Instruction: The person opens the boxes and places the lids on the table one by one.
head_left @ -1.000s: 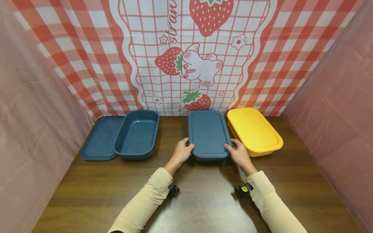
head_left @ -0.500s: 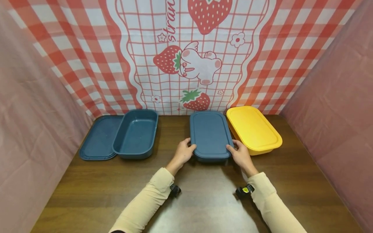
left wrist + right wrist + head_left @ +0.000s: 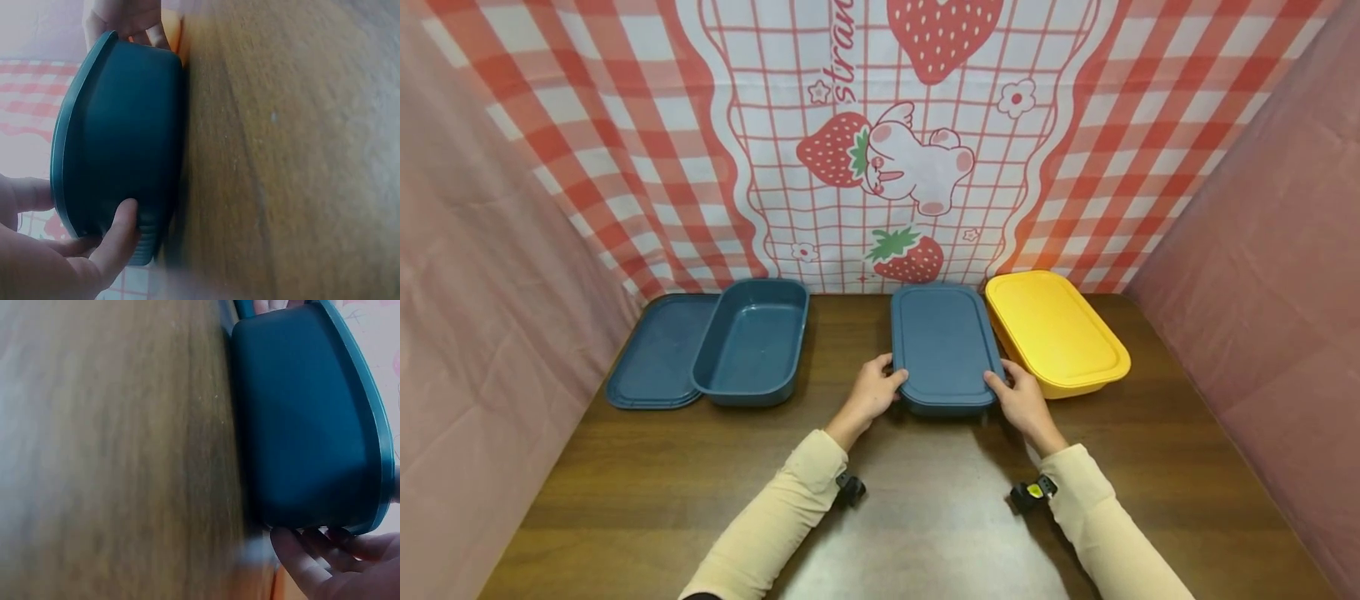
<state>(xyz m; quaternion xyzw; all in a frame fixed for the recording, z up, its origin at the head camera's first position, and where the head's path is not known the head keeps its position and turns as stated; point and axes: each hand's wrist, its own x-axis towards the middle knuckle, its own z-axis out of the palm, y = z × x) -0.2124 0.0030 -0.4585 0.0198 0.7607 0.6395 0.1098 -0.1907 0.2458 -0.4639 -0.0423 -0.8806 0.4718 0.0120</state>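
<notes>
A blue rectangular food container with its lid on [image 3: 946,346] sits between both hands on the table, its long side pointing away from me. My left hand [image 3: 871,392] grips its near left edge, thumb on the lid rim and fingers along the side wall. On the opposite edge my right hand [image 3: 1021,400] grips in the same way. The container's side wall [image 3: 125,125] fills the middle of the left wrist view. In the right wrist view the fingers [image 3: 300,556] lie against the wall's lower part. Close to the right stands a yellow lidded container [image 3: 1058,333].
An open blue container [image 3: 752,346] stands at the back left, partly on a loose blue lid [image 3: 662,354]. Behind everything hangs a strawberry-print cloth [image 3: 910,167]. Pink cloth walls [image 3: 1255,250] close in both sides of the brown wooden table [image 3: 925,500].
Both hands and the lidded blue container have shifted slightly to the right, closer to the yellow container. The grip on it looks the same throughout.
</notes>
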